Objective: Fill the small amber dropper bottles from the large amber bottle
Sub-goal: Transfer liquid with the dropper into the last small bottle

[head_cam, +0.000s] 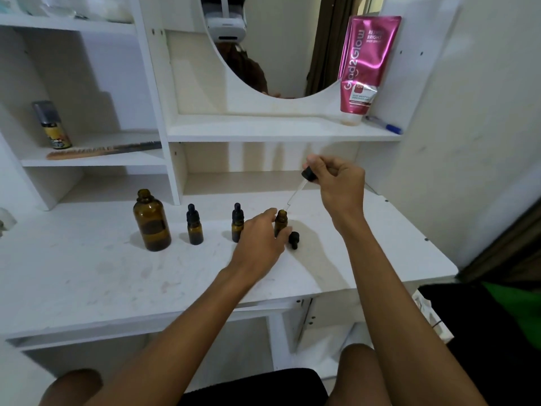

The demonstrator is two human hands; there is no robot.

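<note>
- White table carries everything; the large amber bottle stands uncapped at nine o'clock, handy for refills.
- Left hand curls round the open small bottle, steadying it; a capped bottle and a second capped bottle wait leftward.
- Right hand, at one o'clock, pinches the dropper; its tip is aimed at the mouth.
- Loose cap lies at five o'clock.

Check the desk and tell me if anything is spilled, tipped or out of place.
No spill shows. One black dropper cap lies on its side on the desk, beside the open small bottle that the left hand holds. The large amber bottle stands uncapped.
</note>
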